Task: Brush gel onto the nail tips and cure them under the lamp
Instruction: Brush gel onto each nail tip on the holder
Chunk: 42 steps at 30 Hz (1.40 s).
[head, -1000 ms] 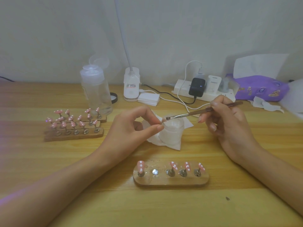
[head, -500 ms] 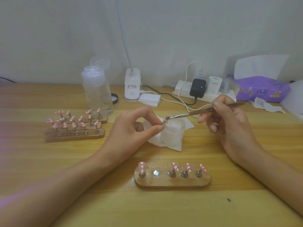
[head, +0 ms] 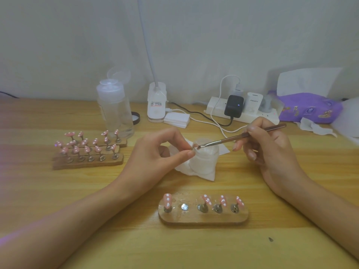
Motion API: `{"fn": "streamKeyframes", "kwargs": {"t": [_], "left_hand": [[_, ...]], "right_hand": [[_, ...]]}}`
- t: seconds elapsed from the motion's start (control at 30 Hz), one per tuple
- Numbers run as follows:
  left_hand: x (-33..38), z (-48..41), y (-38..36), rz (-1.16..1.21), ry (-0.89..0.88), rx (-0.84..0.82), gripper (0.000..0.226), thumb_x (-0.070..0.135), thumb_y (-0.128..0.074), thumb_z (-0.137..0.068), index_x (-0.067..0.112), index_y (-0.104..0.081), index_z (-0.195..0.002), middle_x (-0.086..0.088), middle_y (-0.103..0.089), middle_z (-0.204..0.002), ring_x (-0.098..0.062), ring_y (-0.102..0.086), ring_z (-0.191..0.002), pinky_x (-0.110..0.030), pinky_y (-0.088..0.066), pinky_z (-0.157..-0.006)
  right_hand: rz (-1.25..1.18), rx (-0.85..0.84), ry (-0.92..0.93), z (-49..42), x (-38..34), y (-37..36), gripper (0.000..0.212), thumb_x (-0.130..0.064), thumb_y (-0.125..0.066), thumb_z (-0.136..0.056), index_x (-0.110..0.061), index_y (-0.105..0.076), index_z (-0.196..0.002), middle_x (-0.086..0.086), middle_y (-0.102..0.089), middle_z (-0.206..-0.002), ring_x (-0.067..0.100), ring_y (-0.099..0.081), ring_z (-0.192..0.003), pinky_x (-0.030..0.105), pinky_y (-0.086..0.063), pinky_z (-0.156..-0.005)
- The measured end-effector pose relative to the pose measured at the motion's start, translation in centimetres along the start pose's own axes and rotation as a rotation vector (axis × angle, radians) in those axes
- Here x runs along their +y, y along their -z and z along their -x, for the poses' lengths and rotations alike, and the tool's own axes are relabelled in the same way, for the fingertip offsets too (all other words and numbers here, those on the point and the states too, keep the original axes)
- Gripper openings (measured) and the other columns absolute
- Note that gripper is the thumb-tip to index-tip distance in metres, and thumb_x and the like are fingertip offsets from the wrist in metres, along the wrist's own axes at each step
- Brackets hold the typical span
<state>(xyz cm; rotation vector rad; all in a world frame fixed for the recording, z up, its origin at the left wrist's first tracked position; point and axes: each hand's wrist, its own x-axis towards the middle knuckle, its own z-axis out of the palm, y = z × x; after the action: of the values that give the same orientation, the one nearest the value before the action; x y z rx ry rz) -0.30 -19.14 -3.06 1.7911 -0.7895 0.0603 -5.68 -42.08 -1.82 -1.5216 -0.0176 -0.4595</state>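
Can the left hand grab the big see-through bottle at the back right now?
Probably not yet: the left hand pinches a small pink nail tip, so it is busy. The way to the clear plastic bottle, behind the wooden racks of pink tips, looks open.

Dim, soft light; wide-angle edge distortion

brush [head: 240,137] touching pinched nail tip [head: 193,146]

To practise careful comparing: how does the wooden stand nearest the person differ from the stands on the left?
The near stand is a single row; the left stands form three rows. The near stand holds four nail tips and has one bare metal seat; the left stands carry many more. Both are wooden and hold pink tips with white dots.
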Motion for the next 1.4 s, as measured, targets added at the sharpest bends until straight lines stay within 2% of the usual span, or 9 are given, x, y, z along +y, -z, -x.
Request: {"fn": "streamKeyframes", "kwargs": {"t": [0.17,0.3,0.5,0.6,0.77,0.93,1.07,1.3,1.4], "left_hand": [[0.04,-0.06,0.25,0.009,0.017,-0.003,0.013,0.023,-0.078,-0.084,0.023,-0.067,-0.076,0.019,-0.067,-0.073,-0.003,-0.035,-0.043,-0.009,-0.03,-0.046],[0.02,-0.05,0.17,0.012,0.024,-0.001,0.014,0.023,-0.078,-0.083,0.022,-0.067,-0.075,0.02,-0.066,-0.069,-0.004,-0.035,-0.043,-0.009,-0.03,-0.046],[-0.03,-0.06,0.25,0.03,0.029,-0.003,0.013,0.026,-0.078,-0.082,0.023,-0.067,-0.075,0.016,-0.068,-0.075,-0.006,-0.035,-0.045,-0.011,-0.032,-0.047],[0.04,-0.02,0.21,0.033,0.023,-0.002,0.013,0.025,-0.078,-0.082,0.021,-0.067,-0.075,0.018,-0.067,-0.071,-0.004,-0.034,-0.043,-0.009,-0.03,-0.046],[0.13,0.02,0.17,0.018,0.017,0.003,0.014,0.026,-0.077,-0.082,0.02,-0.067,-0.076,0.022,-0.065,-0.067,-0.003,-0.035,-0.043,-0.008,-0.031,-0.047],[0.09,-0.02,0.2,0.024,0.019,-0.002,0.013,0.025,-0.078,-0.083,0.021,-0.067,-0.076,0.02,-0.066,-0.07,-0.003,-0.035,-0.043,-0.009,-0.031,-0.046],[0.15,-0.06,0.19,0.017,0.013,-0.001,0.012,0.025,-0.078,-0.083,0.022,-0.068,-0.076,0.019,-0.067,-0.071,-0.003,-0.035,-0.043,-0.009,-0.031,-0.046],[0.05,-0.1,0.15,0.027,0.015,-0.003,0.012,0.024,-0.078,-0.082,0.02,-0.068,-0.077,0.015,-0.069,-0.076,-0.005,-0.035,-0.044,-0.011,-0.031,-0.046],[0.05,-0.1,0.19,0.04,0.011,-0.004,0.013,0.028,-0.078,-0.081,0.022,-0.067,-0.075,0.013,-0.07,-0.078,-0.005,-0.035,-0.044,-0.012,-0.032,-0.047]], "right_hand": [[-0.052,-0.033,0.043,-0.03,-0.11,0.12,0.029,-0.026,-0.051,-0.093,-0.03,-0.056,-0.065,0.007,-0.069,-0.065,0.011,-0.039,-0.044,0.018,-0.031,-0.043],[0.0,-0.035,0.039,-0.02,0.09,0.1,0.023,-0.026,-0.052,-0.091,-0.027,-0.053,-0.069,0.008,-0.068,-0.064,0.012,-0.037,-0.044,0.021,-0.027,-0.043],[-0.03,-0.038,0.049,0.07,-0.03,0.16,0.026,-0.024,-0.05,-0.094,-0.026,-0.054,-0.069,0.008,-0.069,-0.066,0.012,-0.04,-0.045,0.019,-0.031,-0.044],[0.008,-0.01,0.027,0.03,0.18,0.23,0.028,-0.014,-0.048,-0.1,-0.019,-0.052,-0.073,0.008,-0.068,-0.063,0.011,-0.036,-0.043,0.016,-0.03,-0.043],[-0.06,-0.024,0.053,-0.06,-0.12,0.11,0.031,-0.022,-0.05,-0.093,-0.029,-0.056,-0.064,0.007,-0.069,-0.065,0.009,-0.036,-0.043,0.016,-0.031,-0.043],[-0.015,0.009,0.015,-0.14,0.17,0.12,0.038,-0.014,-0.049,-0.099,-0.029,-0.055,-0.064,0.009,-0.068,-0.064,0.01,-0.035,-0.043,0.015,-0.031,-0.042],[-0.05,-0.029,0.053,-0.06,-0.03,0.13,0.028,-0.024,-0.051,-0.092,-0.03,-0.056,-0.065,0.008,-0.069,-0.065,0.01,-0.035,-0.043,0.017,-0.031,-0.043],[-0.054,0.001,0.052,-0.13,0.11,0.22,0.028,-0.022,-0.05,-0.092,-0.028,-0.056,-0.065,0.008,-0.068,-0.063,0.01,-0.034,-0.042,0.017,-0.03,-0.042],[-0.033,-0.036,0.056,-0.12,0.1,0.16,0.021,-0.024,-0.051,-0.094,-0.021,-0.054,-0.073,0.009,-0.07,-0.067,0.01,-0.036,-0.043,0.017,-0.031,-0.043]]}}
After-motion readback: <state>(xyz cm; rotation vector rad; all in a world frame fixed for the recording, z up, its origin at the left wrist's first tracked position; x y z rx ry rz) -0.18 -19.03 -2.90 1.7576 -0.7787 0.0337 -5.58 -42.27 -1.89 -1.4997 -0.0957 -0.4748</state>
